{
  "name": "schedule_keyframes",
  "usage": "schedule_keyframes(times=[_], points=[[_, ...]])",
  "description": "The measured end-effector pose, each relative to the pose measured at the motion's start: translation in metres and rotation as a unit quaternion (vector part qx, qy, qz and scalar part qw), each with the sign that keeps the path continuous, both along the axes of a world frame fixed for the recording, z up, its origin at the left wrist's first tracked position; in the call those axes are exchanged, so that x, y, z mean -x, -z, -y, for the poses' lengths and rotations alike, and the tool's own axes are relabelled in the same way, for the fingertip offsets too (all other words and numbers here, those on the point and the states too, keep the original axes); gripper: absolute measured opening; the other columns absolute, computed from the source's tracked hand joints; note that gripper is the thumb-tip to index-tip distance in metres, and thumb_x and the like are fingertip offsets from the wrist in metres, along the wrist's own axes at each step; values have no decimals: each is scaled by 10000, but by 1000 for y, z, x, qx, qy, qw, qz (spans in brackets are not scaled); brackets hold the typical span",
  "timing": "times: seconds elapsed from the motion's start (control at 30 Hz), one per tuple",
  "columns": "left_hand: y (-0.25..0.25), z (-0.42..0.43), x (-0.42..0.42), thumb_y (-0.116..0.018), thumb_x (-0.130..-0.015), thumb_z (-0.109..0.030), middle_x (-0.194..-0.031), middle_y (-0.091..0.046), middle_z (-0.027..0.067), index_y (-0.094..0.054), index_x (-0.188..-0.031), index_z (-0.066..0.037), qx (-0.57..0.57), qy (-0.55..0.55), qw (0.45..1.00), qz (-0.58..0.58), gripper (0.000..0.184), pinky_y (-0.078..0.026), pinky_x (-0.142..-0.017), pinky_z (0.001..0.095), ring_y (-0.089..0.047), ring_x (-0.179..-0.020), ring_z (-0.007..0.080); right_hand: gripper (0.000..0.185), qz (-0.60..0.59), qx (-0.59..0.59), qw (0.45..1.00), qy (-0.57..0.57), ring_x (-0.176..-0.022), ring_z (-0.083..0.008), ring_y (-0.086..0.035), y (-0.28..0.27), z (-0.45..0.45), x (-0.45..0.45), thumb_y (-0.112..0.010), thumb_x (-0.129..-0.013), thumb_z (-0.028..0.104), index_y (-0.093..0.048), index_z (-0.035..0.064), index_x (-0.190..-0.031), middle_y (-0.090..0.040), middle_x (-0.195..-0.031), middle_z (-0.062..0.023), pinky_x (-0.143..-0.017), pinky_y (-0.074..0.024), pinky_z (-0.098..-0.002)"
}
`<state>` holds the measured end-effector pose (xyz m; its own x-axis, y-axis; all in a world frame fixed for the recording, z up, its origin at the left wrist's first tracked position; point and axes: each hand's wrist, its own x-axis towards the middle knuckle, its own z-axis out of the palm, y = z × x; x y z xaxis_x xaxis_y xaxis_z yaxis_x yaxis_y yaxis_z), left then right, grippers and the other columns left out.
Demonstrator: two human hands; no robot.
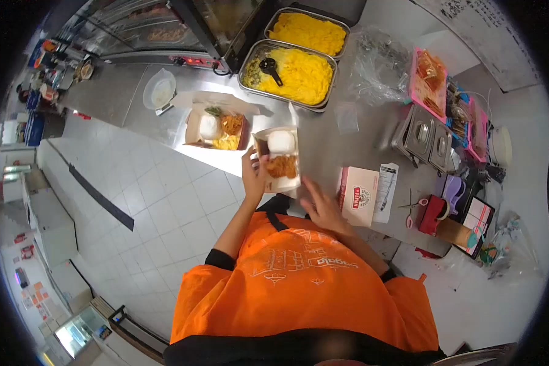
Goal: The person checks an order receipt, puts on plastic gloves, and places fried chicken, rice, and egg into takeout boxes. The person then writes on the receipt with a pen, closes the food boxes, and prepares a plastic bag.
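Observation:
An open food box (261,145) with a white rice mound (281,142) and browned fried food (282,166) stands at the counter's front edge. My left hand (254,175) touches its left side, thumb near the fried food. My right hand (321,206) is beside the box's lower right corner, fingers spread, holding nothing. To the left, a second open box (190,130) holds rice (210,127), fried pieces (232,124), yellow egg (226,143) and some greens (213,111).
Behind are two metal trays of yellow egg (299,73), one with a black scoop (271,71). A closed printed box (358,196) lies right, near lidded metal containers (419,132), scissors (411,209) and a tape dispenser (432,213). A clear bowl (160,89) stands left.

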<state>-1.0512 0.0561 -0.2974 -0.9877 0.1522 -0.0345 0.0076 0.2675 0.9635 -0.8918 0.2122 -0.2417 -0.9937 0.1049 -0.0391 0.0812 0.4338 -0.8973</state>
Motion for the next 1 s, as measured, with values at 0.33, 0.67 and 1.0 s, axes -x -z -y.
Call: schedule_keyframes(times=[0.33,0.67,1.0], points=[[-33,0,39,-304,-1024,-350,-1114,-621,128,-508,-1248,-38,-174,119,966,153,436,-396,-978,365,-555,-1061,226,882,-88,-335,937,54,-1340,-388,-310,28,-17,116,-672,-773,506,-305,48,-1432,-300,-1441,-238,-1071,-319,-465],[-4,37,-15,-462,-986,-325,-1073,-587,88,-471,-1256,-4,-68,162,895,410,420,-451,-836,302,-550,-964,153,551,232,-233,942,62,-843,-344,-657,53,-52,119,-619,-827,516,-668,-21,-940,-666,-880,-225,-788,-495,-441],[-10,24,27,-433,-994,-374,-1211,-601,137,-444,-1353,31,39,289,948,129,541,-408,-947,300,-558,-1078,194,312,-88,92,890,438,-833,-300,-659,89,-13,3,-698,-839,234,-630,-19,-1008,-669,-845,-160,-786,-504,-348]])
